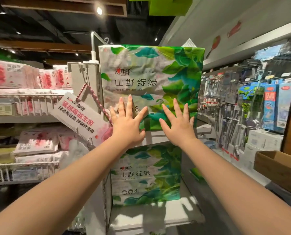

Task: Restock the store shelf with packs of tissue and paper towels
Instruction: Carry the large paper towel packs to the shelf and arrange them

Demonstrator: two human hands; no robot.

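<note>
Store aisle, white shelf (158,216) w/ tissue packs (149,85).

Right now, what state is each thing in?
Upper green pack: upright on its shelf, both palms on its front.
Lower green pack: upright, one shelf below, untouched.
Left hand: flat, fingers spread.
Right hand: flat, fingers spread.
Cardboard box: open-topped.
Hanging sign: tilted.
</note>
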